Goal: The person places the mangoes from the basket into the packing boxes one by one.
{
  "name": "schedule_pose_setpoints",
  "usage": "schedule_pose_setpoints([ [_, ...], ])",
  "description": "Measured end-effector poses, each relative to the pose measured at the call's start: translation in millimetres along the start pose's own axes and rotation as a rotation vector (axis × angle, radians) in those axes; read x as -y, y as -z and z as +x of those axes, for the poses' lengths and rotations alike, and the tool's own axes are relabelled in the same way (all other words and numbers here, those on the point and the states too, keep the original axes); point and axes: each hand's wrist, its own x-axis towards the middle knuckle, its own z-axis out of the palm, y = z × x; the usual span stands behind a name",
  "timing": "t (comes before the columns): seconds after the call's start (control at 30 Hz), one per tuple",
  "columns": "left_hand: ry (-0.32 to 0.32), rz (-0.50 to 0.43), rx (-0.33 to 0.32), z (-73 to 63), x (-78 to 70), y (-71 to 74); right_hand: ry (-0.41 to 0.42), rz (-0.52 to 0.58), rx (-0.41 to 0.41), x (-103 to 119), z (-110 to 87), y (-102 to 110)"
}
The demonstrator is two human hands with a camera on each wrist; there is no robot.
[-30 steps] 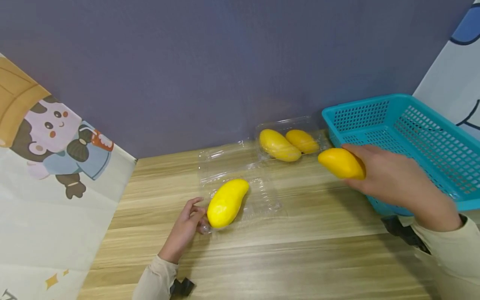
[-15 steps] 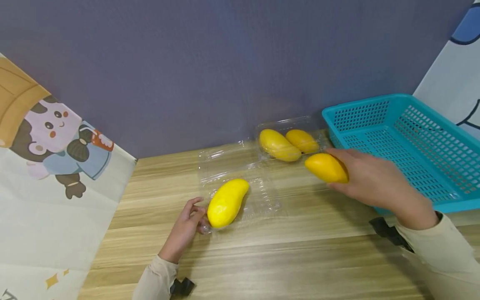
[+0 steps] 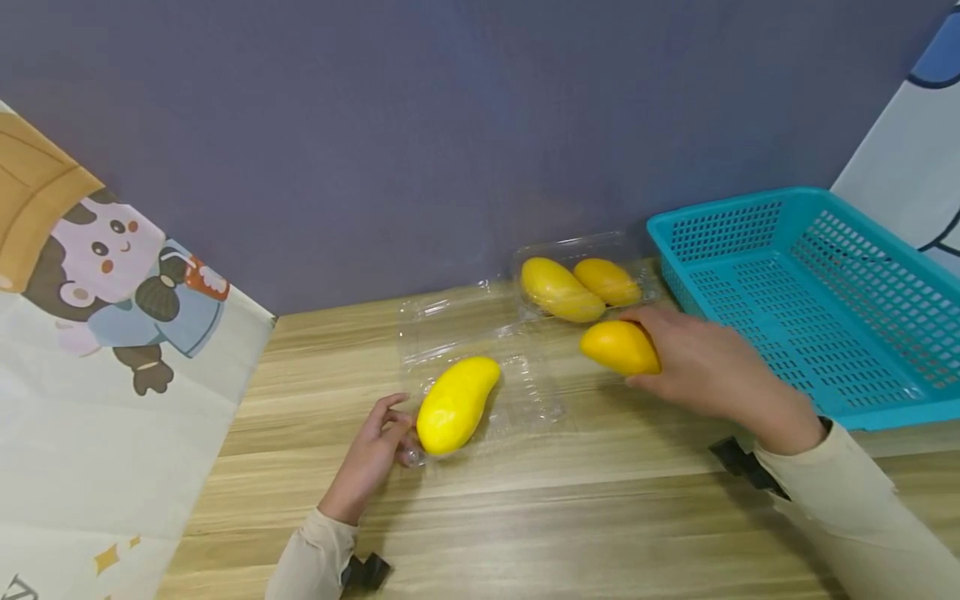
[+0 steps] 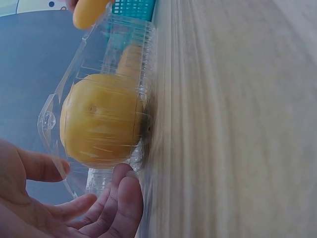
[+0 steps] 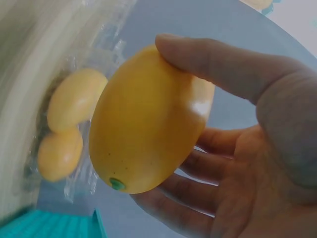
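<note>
My right hand (image 3: 693,362) grips an orange-yellow mango (image 3: 621,347), holding it above the table to the right of an open clear plastic clamshell box (image 3: 525,400). In the right wrist view, thumb and fingers lie around this mango (image 5: 148,119), whose green stem end shows. A longer, brighter yellow mango (image 3: 457,406) lies in the clamshell box. At the box's near left corner my left hand (image 3: 378,437) holds the plastic edge between thumb and fingers. The left wrist view shows the thumb at the rim and the fingertips low by the wall.
Behind, a second clear box (image 3: 570,247) holds two mangoes (image 3: 561,290) against the grey-blue wall (image 3: 450,150). A turquoise perforated basket (image 3: 810,333) stands at the right. Printed cartoon panels flank the wooden table (image 3: 487,533).
My right hand has carried its mango leftward, from beside the basket toward the open box, and slightly closer to me. The left hand and the box have stayed put.
</note>
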Motion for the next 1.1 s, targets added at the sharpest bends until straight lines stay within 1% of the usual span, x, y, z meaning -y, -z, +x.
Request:
schedule_pose_setpoints([
  [0.17, -0.005, 0.004, 0.004, 0.2, -0.5, 0.4, 0.032, -0.007, 0.005, 6.2, 6.1, -8.9],
  [0.4, -0.006, 0.004, 0.013, 1.0, 0.0, 0.9, 0.106, -0.007, 0.008, 17.5, 11.2, -20.1],
  [0.73, -0.001, 0.012, 0.009, 0.8, 0.5, 0.9, 0.162, -0.030, 0.032, 31.1, 15.0, -32.9],
  [0.9, 0.003, 0.008, 0.008, 0.4, -0.3, 0.5, 0.184, -0.024, 0.016, 35.7, 17.6, -35.9],
  [1.1, 0.002, 0.005, 0.010, 0.5, 0.1, 0.3, 0.256, -0.013, -0.015, 42.2, 19.8, -37.5],
])
